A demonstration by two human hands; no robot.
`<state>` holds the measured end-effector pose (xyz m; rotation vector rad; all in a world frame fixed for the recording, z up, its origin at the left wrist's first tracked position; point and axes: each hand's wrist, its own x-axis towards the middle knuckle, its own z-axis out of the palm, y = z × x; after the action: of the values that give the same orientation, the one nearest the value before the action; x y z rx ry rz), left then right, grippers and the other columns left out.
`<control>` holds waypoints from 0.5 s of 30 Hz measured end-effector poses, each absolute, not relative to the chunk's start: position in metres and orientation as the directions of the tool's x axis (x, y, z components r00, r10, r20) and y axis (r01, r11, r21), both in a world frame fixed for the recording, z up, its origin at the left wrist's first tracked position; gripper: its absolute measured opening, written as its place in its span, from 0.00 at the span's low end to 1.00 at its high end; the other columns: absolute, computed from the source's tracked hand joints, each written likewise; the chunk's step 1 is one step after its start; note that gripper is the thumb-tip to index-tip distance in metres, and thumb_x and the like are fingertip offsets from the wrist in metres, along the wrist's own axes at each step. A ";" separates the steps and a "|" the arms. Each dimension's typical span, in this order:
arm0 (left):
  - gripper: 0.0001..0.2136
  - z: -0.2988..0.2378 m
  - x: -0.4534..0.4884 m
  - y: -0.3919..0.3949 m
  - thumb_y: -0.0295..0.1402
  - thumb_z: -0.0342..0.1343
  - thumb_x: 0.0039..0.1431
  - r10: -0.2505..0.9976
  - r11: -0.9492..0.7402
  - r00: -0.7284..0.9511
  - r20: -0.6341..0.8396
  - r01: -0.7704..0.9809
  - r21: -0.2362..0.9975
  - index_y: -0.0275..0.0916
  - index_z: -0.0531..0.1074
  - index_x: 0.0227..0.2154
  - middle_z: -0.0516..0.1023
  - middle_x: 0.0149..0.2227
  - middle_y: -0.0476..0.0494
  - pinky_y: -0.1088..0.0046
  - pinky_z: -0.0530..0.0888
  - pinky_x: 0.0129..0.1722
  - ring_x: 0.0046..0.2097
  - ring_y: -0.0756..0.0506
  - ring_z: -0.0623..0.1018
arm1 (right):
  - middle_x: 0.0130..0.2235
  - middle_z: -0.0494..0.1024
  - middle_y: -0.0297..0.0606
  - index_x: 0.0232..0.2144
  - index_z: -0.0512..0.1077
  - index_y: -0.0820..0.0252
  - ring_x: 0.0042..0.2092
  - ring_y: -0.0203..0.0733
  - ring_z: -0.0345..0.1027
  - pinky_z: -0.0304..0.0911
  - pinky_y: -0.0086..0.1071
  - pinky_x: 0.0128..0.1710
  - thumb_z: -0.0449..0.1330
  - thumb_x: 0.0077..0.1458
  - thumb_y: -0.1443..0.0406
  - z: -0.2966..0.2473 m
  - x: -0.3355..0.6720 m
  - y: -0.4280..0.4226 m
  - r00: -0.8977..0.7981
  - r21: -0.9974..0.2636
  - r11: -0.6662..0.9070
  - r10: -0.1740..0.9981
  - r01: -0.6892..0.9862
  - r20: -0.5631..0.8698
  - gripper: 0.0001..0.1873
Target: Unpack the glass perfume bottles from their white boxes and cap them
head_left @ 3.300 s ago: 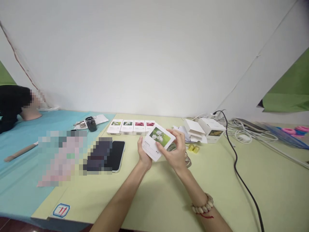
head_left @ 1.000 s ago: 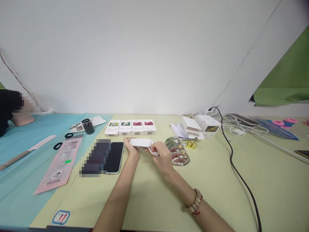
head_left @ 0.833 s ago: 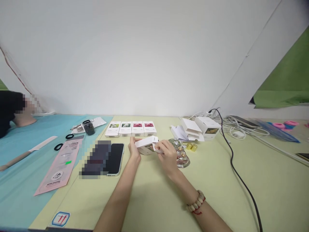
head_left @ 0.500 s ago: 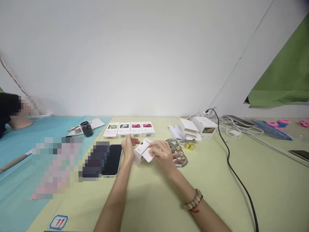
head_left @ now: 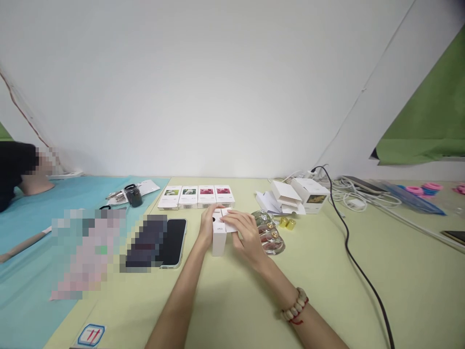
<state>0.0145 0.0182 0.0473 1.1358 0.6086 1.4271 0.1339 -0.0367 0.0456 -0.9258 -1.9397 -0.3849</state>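
Observation:
A small white carton (head_left: 219, 243) stands upright on the table in front of me, its top flap (head_left: 228, 226) swung out to the right. My left hand (head_left: 207, 227) is closed around the carton's left side. With its fingers bent over the flap and the carton's right side, my right hand (head_left: 247, 233) is closed on it too. Just right of that hand lie several glossy, clear-wrapped items (head_left: 271, 237) with gold-coloured parts; part of them is hidden behind the hand. Two small yellow pieces (head_left: 286, 223) sit beside them.
Several white cartons with flower pictures (head_left: 206, 196) line up at the back. Left are a phone (head_left: 175, 242) and a black jar (head_left: 133, 195). Opened white boxes (head_left: 286, 193), tangled white cables (head_left: 358, 196) and a black cable (head_left: 347, 242) lie right. Part of a person (head_left: 16, 169) shows far left.
The carton has turned more upright and squarely toward me. My left hand has moved from beside it onto its left side; my right hand stays at the flap. The view has shifted slightly.

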 end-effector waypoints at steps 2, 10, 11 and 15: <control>0.11 0.048 0.014 0.016 0.38 0.48 0.53 0.936 -0.302 0.067 0.345 -0.351 0.886 0.36 0.69 0.31 0.70 0.33 0.47 0.77 0.65 0.36 0.35 0.49 0.70 | 0.42 0.73 0.34 0.42 0.67 0.56 0.51 0.39 0.60 0.52 0.37 0.47 0.44 0.50 0.77 0.047 0.134 -0.038 -0.297 -0.086 0.692 0.414 0.716 0.860 0.21; 0.14 0.037 0.014 0.015 0.34 0.46 0.53 0.914 -0.393 -0.052 0.402 -0.358 0.847 0.40 0.61 0.44 0.67 0.36 0.47 0.75 0.63 0.34 0.35 0.49 0.67 | 0.41 0.71 0.39 0.42 0.67 0.58 0.46 0.43 0.62 0.54 0.37 0.44 0.53 0.51 0.65 0.054 0.135 -0.042 -0.267 -0.099 0.660 0.432 0.745 0.861 0.14; 0.14 0.036 0.014 0.016 0.32 0.45 0.51 0.903 -0.413 -0.054 0.426 -0.380 0.828 0.40 0.62 0.43 0.67 0.36 0.47 0.76 0.63 0.33 0.34 0.50 0.67 | 0.40 0.70 0.40 0.42 0.68 0.58 0.45 0.43 0.62 0.54 0.37 0.43 0.54 0.51 0.64 0.053 0.134 -0.041 -0.242 -0.102 0.639 0.428 0.763 0.871 0.14; 0.16 0.035 0.014 0.019 0.29 0.43 0.44 0.896 -0.419 -0.054 0.442 -0.432 0.798 0.39 0.64 0.38 0.65 0.33 0.48 0.77 0.61 0.28 0.29 0.51 0.63 | 0.35 0.70 0.38 0.31 0.70 0.57 0.41 0.40 0.62 0.54 0.35 0.41 0.55 0.52 0.64 0.050 0.133 -0.038 -0.201 -0.105 0.610 0.412 0.786 0.889 0.05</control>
<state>0.0139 0.0186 0.0349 1.1907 0.5770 1.6709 0.1333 -0.0379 0.0497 -0.9679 -1.8234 -0.4629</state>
